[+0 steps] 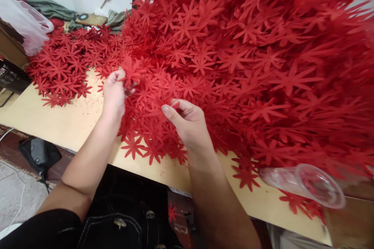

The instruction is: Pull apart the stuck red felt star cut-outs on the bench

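My left hand (114,91) is closed on a red star-shaped flower cutout (132,72) with several long petals, held above the table's left-middle part. To its right, my right hand (189,120) makes a pinch, thumb against forefinger, on the tip of a red cutout (175,105). Whether that piece is single or part of a stack I cannot tell. Beneath and behind both hands spreads a large heap of red flower cutouts (201,64), rising high at the back right. A smaller pile of the same cutouts (60,64) lies at the left.
A clear plastic cup (318,184) lies on its side at the right front of the pale wooden table (87,105). On the left are a white plastic bag (29,19) and a dark box (13,76). A black pouch (39,153) sits below the table edge.
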Demonstrator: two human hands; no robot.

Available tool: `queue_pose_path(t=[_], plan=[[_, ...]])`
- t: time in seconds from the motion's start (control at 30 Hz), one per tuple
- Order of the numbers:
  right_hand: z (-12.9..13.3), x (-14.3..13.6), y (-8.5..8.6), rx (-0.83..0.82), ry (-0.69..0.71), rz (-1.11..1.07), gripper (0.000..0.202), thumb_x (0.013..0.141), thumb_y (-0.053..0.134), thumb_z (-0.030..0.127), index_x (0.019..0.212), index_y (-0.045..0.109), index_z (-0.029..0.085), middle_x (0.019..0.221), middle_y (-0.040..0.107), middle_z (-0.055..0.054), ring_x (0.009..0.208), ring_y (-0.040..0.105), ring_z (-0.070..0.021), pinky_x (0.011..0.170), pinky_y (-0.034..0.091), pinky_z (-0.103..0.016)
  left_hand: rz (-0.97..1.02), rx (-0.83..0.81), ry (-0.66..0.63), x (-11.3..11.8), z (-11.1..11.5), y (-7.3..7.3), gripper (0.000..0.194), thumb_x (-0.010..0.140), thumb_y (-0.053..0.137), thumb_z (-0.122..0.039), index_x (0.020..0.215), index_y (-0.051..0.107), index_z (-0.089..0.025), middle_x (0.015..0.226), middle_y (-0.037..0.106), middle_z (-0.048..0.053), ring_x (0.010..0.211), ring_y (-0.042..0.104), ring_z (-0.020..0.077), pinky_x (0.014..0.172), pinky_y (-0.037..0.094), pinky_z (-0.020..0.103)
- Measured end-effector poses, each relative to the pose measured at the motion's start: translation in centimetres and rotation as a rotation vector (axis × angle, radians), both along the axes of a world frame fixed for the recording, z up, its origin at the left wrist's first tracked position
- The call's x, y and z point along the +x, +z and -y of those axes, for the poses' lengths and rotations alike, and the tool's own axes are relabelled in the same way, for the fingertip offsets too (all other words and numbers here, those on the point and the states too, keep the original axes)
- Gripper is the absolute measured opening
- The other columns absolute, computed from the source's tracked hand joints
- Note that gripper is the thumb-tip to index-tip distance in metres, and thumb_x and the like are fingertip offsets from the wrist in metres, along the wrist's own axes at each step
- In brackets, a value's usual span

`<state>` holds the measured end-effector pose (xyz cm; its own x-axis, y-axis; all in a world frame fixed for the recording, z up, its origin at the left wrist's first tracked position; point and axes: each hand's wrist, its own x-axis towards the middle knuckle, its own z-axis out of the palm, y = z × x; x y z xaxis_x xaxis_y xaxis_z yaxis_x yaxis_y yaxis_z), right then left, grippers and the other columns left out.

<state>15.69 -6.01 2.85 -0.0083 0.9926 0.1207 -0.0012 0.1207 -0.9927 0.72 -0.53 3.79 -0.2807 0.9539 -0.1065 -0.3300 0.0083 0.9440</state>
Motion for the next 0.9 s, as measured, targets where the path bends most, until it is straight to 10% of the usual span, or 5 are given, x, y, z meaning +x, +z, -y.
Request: queue_pose_path(t=[0.27, 0.57, 0.9], plan=[[-1.8, 1.6, -1.0, -0.109, -0.124, -0.148, 0.037, 0.059, 0.077, 0.04, 0.076, 0.049, 0.023, 0.062, 0.055, 0.007, 0.053, 0.055, -0.0078, 0.051, 0.048, -0.022, 0.019, 0.01, -0.265, 0.5, 1.5, 0.2, 0.021, 0.066, 0.07, -0.014, 0.081, 0.055, -0.019, 0.071, 0.058, -0.005, 0.056, 0.051, 0.0055, 0.055, 0.045, 0.018], [-1.6, 1.2, -0.2, -0.031, -0.129, -0.023, 0.051, 0.06, 0.07, 0.063, 0.054, 0.045, 0.019, 0.043, 0.043, 0.007, 0.04, 0.038, -0.0047, 0.039, 0.032, -0.021, 0.035, 0.068, -0.615, 1.5, 3.2, 0.1, 0.019, 0.066, 0.072, -0.02, 0.082, 0.063, -0.016, 0.073, 0.064, -0.003, 0.065, 0.056, 0.0067, 0.068, 0.046, 0.021], [-1.4, 0.8, 0.1, -0.018, -0.099, -0.014, 0.046, 0.061, 0.07, 0.062, 0.052, 0.052, 0.02, 0.047, 0.048, 0.005, 0.043, 0.042, -0.0065, 0.043, 0.037, -0.022, -0.045, 0.062, -0.378, 2.1, 2.5, -0.5, 0.017, 0.062, 0.073, -0.019, 0.071, 0.058, -0.015, 0.062, 0.057, -0.007, 0.057, 0.05, 0.0043, 0.062, 0.04, 0.02]])
